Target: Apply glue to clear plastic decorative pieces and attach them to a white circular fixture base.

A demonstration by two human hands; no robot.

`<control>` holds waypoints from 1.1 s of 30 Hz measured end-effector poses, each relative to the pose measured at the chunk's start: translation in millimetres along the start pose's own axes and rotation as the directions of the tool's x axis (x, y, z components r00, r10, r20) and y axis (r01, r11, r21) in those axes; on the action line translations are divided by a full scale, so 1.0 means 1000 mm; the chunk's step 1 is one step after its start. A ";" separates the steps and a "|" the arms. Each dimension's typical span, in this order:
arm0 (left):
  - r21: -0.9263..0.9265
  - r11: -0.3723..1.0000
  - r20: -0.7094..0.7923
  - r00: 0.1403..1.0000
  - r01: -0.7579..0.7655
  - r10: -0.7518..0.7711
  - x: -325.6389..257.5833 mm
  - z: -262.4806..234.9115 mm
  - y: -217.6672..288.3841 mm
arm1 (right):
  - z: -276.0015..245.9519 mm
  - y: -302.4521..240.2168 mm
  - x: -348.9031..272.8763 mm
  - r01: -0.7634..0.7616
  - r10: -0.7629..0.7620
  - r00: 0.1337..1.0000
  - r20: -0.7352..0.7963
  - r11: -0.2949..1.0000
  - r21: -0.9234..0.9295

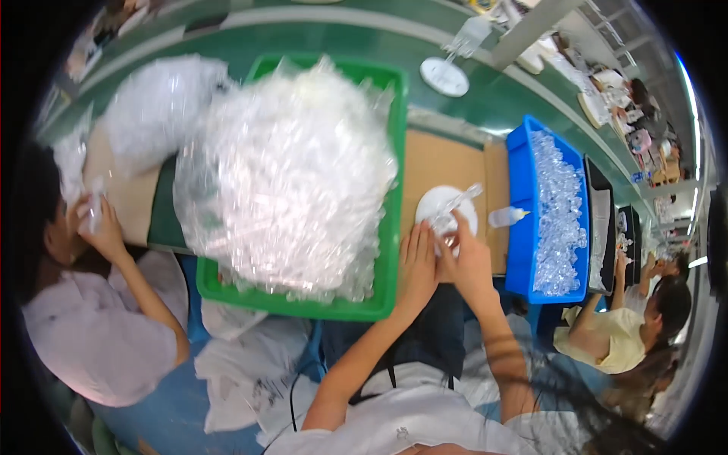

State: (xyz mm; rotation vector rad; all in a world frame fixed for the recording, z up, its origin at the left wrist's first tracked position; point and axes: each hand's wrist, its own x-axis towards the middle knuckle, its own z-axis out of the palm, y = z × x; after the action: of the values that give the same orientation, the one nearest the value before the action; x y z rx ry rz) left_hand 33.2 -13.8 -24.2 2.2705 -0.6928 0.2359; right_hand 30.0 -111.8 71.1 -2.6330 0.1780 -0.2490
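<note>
Clear piece (pixel 457 202): a slim see-through plastic part, held slanted over the white disc so its lower end sits at the fingertips.
Right hand (pixel 464 254): fingers pinched around the lower end of the clear piece, gripping it just above the disc.
Left hand (pixel 418 262): lies flat, fingers straight and together, beside the right hand and touching it; it seems to steady the work, and whether it holds anything cannot be told.
White disc (pixel 445 210): round, resting on the cardboard near its front edge, right under both hands, serving as the work spot.
Cardboard (pixel 440 163): brown sheet between the two bins.
Small bottle (pixel 506 217): clear, lying on the cardboard's right edge, close to the right hand.
Blue bin (pixel 520 227): right of the cardboard, filled with small clear parts, within easy reach.
Green bin (pixel 383 303): left of the cardboard, heaped with clear plastic bags.
Other people: one at the far left with hands raised, one at the lower right.
</note>
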 end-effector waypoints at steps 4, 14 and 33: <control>0.005 1.000 0.059 0.998 0.030 -0.030 0.004 -0.010 0.008 | -0.077 -0.008 0.003 -0.005 0.002 0.991 0.136 1.000 0.020; 0.162 0.987 0.172 0.985 -0.019 -0.009 0.001 -0.020 0.011 | -0.092 0.128 0.341 0.309 -0.453 0.861 -0.232 0.828 -0.468; 0.215 0.976 0.170 0.986 -0.039 0.003 0.007 -0.016 0.010 | -0.058 0.082 0.291 0.590 -0.576 0.757 0.307 0.805 0.056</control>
State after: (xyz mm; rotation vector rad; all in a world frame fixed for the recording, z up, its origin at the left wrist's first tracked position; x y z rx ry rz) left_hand 34.5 -11.3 -3.9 2.5148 -0.8130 0.1358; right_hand 294.5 -259.8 123.6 -2.6525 -0.7730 -0.0254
